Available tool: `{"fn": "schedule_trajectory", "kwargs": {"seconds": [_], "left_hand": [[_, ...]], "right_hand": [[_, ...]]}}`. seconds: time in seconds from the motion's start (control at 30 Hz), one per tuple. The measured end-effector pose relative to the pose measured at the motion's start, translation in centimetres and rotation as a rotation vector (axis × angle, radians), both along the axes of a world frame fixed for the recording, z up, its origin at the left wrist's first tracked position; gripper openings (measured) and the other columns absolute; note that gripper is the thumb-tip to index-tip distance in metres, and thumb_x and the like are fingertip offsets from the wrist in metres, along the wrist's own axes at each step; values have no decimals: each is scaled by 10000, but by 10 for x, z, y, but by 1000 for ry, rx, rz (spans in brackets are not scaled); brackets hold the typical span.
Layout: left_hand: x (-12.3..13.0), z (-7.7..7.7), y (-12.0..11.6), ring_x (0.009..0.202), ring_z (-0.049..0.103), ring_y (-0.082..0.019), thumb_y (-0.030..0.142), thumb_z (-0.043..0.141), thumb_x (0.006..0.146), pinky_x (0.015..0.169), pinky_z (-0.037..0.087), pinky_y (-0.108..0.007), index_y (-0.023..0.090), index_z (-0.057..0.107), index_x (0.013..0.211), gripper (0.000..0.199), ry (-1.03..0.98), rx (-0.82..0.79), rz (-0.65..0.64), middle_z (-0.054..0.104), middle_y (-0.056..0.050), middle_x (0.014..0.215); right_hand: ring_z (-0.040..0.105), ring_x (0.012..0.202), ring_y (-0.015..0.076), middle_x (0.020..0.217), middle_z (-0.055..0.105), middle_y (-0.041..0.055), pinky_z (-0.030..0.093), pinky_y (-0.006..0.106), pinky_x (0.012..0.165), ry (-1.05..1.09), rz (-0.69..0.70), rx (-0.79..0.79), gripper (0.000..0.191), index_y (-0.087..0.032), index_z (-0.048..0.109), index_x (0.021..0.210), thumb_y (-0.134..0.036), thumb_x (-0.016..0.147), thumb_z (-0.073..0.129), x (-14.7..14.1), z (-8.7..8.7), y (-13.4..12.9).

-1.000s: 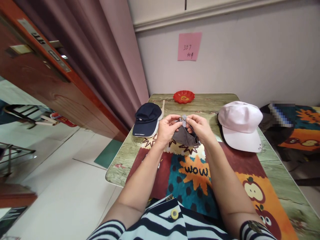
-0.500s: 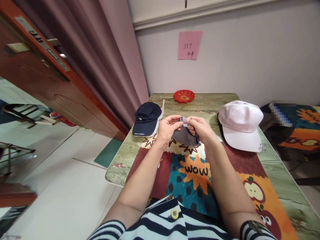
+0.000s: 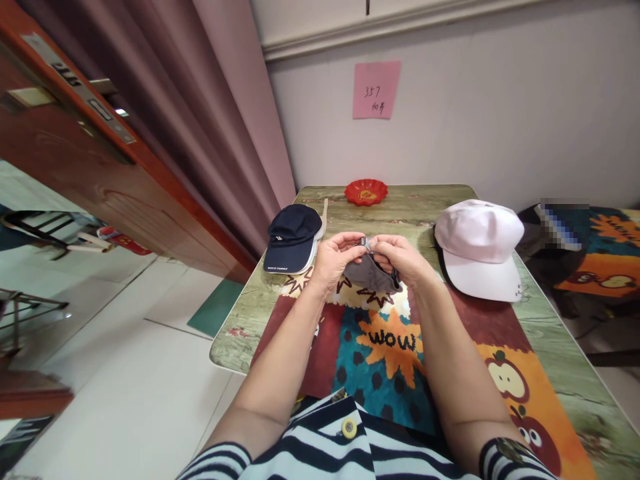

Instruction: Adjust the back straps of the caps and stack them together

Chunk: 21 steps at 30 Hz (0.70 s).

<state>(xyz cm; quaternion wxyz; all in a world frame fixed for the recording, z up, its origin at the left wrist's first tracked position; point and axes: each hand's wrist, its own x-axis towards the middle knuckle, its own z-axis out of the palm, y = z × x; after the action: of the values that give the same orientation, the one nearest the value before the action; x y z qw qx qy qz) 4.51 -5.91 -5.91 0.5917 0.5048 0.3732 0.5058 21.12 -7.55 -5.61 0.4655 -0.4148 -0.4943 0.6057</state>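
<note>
A grey cap hangs between my hands over the middle of the table, its adjustable strap uppermost. My left hand is closed in a pinch at the small metal buckle on that strap. Just to the right, my right hand pinches the grey strap close to the buckle, its fingertips nearly meeting those of the left. Much of the cap's far side is hidden by the hands. On the left lies a navy cap stacked on lighter caps, and a white cap sits on the right over something dark.
A red scalloped dish stands at the table's back edge. A colourful mat with "WOW" lettering covers the front. Beyond the left edge are a wooden door and a mauve curtain; a pink note is on the wall.
My fingers have shifted slightly at the buckle, and the strap end beside it sits lower and flatter. Both hands keep their pinch; the other caps have not moved.
</note>
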Motion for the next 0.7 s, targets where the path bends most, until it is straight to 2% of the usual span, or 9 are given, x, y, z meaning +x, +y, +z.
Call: {"fn": "schedule_trajectory", "kwargs": {"seconds": [0.17, 0.27, 0.47, 0.7], "left_hand": [[-8, 1, 1, 689, 631, -117, 310, 891, 615, 616, 519, -236, 152, 767, 978, 415, 68, 34, -87, 753, -52, 903], [-13, 4, 1, 624, 602, -96, 298, 876, 645, 610, 506, -232, 153, 773, 987, 386, 129, 74, -103, 740, -32, 840], [-18, 6, 3, 598, 590, -101, 284, 851, 684, 601, 486, -224, 155, 773, 997, 347, 220, 122, -119, 700, -7, 731], [-20, 4, 8, 634, 610, -114, 287, 831, 707, 611, 495, -228, 157, 767, 1007, 333, 297, 173, -129, 717, -25, 791]], "right_hand": [[268, 455, 65, 499, 389, -79, 174, 231, 450, -111, -24, 90, 279, -183, 624, 708, -441, 760, 715, 7, 6, -4], [295, 471, 74, 500, 407, -73, 213, 235, 465, -155, -39, 139, 307, -179, 644, 719, -474, 765, 719, 8, 7, -4], [341, 509, 78, 575, 469, -53, 227, 234, 471, -153, -15, 168, 346, -176, 634, 759, -504, 796, 735, 9, 0, -1], [390, 511, 82, 595, 495, -49, 287, 231, 484, -124, -29, 167, 396, -179, 618, 800, -552, 795, 751, 3, 2, -2]]}}
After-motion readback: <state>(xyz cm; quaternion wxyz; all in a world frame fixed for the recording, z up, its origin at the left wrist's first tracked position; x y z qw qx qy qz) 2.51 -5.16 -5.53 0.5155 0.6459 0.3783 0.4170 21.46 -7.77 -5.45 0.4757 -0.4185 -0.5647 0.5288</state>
